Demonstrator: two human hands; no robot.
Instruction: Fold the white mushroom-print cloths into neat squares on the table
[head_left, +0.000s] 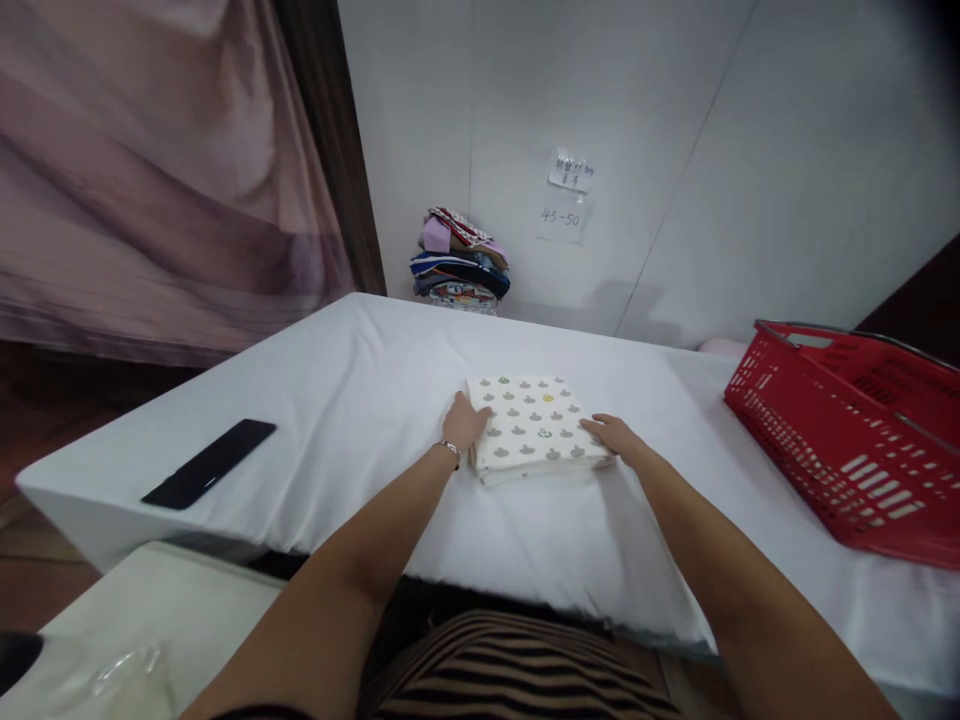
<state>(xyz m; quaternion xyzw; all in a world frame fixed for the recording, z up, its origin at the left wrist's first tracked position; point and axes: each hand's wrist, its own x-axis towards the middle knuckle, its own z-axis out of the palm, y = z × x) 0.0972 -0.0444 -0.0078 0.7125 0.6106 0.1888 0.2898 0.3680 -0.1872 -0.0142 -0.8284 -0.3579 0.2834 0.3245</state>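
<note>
A folded white cloth (534, 424) with small grey, green and yellow prints lies flat on the white-covered table (390, 390). My left hand (466, 424) grips its left side, thumb over the top and the other fingers down along the edge. On the wrist sits a silvery bracelet. At the opposite side, my right hand (611, 434) holds the right edge near the front corner, its fingertips partly hidden by the cloth. The layers show along the front fold.
A red plastic basket (847, 440) stands on the right of the table. A black phone-like slab (210, 465) lies at the left. Folded clothes (460, 262) are stacked beyond the far edge, by the wall. A pale lower surface (150, 620) is at the near left.
</note>
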